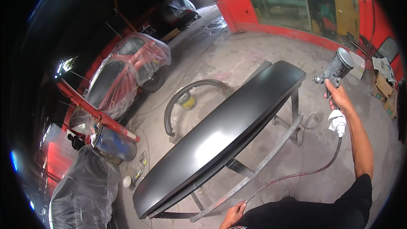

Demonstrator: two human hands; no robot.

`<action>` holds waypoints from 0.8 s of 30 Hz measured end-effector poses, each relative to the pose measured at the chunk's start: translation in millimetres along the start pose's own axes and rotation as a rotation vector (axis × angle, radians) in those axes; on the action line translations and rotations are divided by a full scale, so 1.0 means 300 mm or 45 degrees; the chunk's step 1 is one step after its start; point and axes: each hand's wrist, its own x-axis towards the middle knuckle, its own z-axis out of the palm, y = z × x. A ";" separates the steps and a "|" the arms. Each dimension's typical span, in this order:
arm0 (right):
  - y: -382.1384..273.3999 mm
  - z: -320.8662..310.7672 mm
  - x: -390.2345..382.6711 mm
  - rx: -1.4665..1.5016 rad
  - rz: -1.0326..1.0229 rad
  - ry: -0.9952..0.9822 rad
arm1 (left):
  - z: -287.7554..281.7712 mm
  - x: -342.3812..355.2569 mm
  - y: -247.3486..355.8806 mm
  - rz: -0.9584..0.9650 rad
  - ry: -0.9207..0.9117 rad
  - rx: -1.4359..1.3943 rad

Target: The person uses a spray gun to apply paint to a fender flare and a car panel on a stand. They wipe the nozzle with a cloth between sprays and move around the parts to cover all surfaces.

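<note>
My right hand [337, 95] grips a spray gun [341, 62] by its handle, off the far right end of a long dark panel. The gun has a grey metal cup on top, and a white cloth [337, 122] is wrapped where the hose joins it. From there a dark red air hose [296, 174] curves down and left to my left hand [233, 215], whose fingers are closed on it at the lower edge. Between the hands and the red car lies the smooth satin-black panel [220, 131], resting on a metal stand [271, 154].
A curved black trim piece [169, 106] lies on the floor around a yellow-labelled can [186, 101]. Plastic-draped cars [131, 68] stand at the left, with a blue drum [116, 144] nearby. Cardboard [385, 85] leans at the right wall. Glass panes [280, 2] fill the red back wall.
</note>
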 end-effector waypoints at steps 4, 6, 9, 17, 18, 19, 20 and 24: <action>0.122 -0.109 0.256 -0.168 0.008 0.183 | 0.068 0.063 0.056 0.080 0.035 -0.017; 0.172 -0.153 0.387 -0.401 0.015 0.281 | 0.088 0.093 0.056 0.178 0.041 0.032; 0.243 -0.177 0.513 -0.893 -0.571 0.773 | 0.097 0.115 0.060 0.231 0.048 0.078; -0.067 0.005 0.026 -0.648 -0.140 0.117 | 0.114 0.124 -0.058 0.301 -0.135 0.033; -0.110 0.043 -0.068 -0.575 -0.187 0.009 | 0.120 0.121 -0.092 0.327 -0.136 0.042; -0.140 0.105 -0.152 -0.493 -0.228 -0.118 | 0.113 0.105 -0.131 0.339 -0.118 0.025; -0.178 0.173 -0.234 -0.469 -0.238 -0.165 | 0.104 0.088 -0.170 0.350 -0.098 0.010; -0.308 0.349 -0.547 -0.433 -0.265 -0.340 | 0.088 0.013 -0.321 0.396 -0.041 0.017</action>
